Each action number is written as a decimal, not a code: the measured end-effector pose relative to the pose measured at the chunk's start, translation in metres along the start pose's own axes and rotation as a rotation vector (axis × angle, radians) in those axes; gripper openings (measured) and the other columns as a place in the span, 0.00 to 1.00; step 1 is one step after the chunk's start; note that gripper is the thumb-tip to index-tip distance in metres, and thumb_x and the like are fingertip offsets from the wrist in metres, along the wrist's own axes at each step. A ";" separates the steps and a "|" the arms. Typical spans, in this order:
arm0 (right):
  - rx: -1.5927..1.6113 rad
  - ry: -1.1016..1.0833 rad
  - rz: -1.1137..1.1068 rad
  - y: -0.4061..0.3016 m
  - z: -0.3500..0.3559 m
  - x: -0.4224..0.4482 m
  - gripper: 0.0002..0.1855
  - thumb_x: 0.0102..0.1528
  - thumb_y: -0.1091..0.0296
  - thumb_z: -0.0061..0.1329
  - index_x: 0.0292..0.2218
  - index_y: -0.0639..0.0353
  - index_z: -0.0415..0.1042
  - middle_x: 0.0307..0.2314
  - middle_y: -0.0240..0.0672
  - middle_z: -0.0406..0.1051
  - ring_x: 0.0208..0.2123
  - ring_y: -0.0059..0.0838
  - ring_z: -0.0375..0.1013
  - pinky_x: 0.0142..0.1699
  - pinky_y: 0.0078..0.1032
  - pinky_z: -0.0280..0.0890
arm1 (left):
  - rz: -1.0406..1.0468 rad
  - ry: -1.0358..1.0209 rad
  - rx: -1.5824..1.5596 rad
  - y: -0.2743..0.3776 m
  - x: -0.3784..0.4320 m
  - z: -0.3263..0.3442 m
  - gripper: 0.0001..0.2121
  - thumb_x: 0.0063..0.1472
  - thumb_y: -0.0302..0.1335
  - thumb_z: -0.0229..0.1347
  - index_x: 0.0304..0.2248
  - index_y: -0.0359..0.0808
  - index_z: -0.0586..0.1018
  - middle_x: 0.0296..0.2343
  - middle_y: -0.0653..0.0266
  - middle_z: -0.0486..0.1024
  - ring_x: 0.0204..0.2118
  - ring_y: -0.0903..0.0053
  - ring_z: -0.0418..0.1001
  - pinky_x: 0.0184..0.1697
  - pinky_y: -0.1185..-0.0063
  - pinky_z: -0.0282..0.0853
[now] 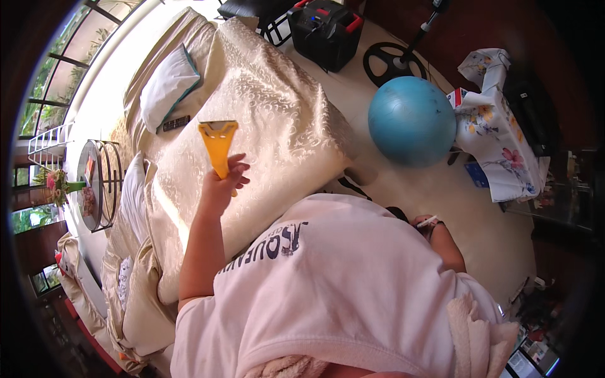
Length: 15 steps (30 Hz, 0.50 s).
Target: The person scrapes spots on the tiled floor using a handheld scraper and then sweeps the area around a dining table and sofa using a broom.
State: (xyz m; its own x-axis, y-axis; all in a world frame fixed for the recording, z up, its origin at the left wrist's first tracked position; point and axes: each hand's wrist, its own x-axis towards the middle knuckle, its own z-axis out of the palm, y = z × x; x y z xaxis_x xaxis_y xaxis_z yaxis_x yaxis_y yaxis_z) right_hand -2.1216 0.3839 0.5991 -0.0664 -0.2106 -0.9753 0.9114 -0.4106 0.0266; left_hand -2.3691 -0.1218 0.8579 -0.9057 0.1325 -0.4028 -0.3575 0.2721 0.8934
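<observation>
My left hand (227, 177) is raised in front of me, closed around the handle of a yellow plastic scraper (217, 144). The scraper points away from me, its wide flat blade at the far end. Behind it spreads a cream patterned cover (269, 104) draped over a sofa or bed. Down by my right side, my right hand (423, 226) grips a slim white object (427, 221), too small to identify. A dark band circles that wrist.
A blue exercise ball (412, 121) rests on the pale floor, near a floral cloth (501, 141). Beyond stand a black-and-red box-like device (325, 33) and a round-based stand (394, 64). A pillow (169, 87) and remote control (176, 123) lie on the cover. Left is a round glass-topped table (89, 184).
</observation>
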 end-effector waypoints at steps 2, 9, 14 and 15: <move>-0.354 0.028 -0.158 -0.001 0.002 0.004 0.12 0.38 0.68 0.46 0.27 0.63 0.69 0.25 0.42 0.68 0.26 0.35 0.68 0.33 0.30 0.63 | 0.025 0.019 -0.016 0.000 -0.005 -0.006 0.13 0.51 0.25 0.47 0.39 0.34 0.68 0.28 0.64 0.71 0.23 0.83 0.69 0.25 0.87 0.61; -0.149 0.143 -0.067 0.011 -0.001 0.002 0.11 0.39 0.65 0.47 0.26 0.61 0.69 0.24 0.42 0.67 0.23 0.36 0.67 0.29 0.31 0.63 | 0.106 0.065 0.041 -0.006 -0.048 0.008 0.14 0.52 0.27 0.46 0.39 0.34 0.68 0.28 0.64 0.70 0.23 0.83 0.68 0.26 0.86 0.61; -0.113 0.037 -0.191 0.017 0.004 -0.021 0.13 0.40 0.63 0.45 0.28 0.61 0.67 0.23 0.40 0.67 0.24 0.35 0.66 0.28 0.31 0.60 | 0.153 0.103 0.078 -0.026 -0.074 0.027 0.15 0.51 0.28 0.45 0.40 0.33 0.67 0.29 0.62 0.70 0.23 0.82 0.68 0.27 0.86 0.61; -0.107 0.017 -0.201 0.023 0.004 -0.029 0.12 0.39 0.63 0.45 0.27 0.60 0.67 0.23 0.39 0.67 0.23 0.34 0.66 0.28 0.31 0.60 | 0.158 0.103 0.057 -0.032 -0.083 0.028 0.13 0.51 0.26 0.46 0.38 0.34 0.68 0.28 0.64 0.70 0.23 0.84 0.68 0.27 0.86 0.61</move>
State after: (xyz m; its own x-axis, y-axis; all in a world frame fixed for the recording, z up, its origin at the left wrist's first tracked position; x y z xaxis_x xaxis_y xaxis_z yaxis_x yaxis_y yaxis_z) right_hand -2.1005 0.3768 0.6285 -0.2447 -0.1183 -0.9623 0.9187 -0.3457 -0.1911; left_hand -2.2762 -0.1152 0.8571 -0.9690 0.0801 -0.2336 -0.1985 0.3096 0.9299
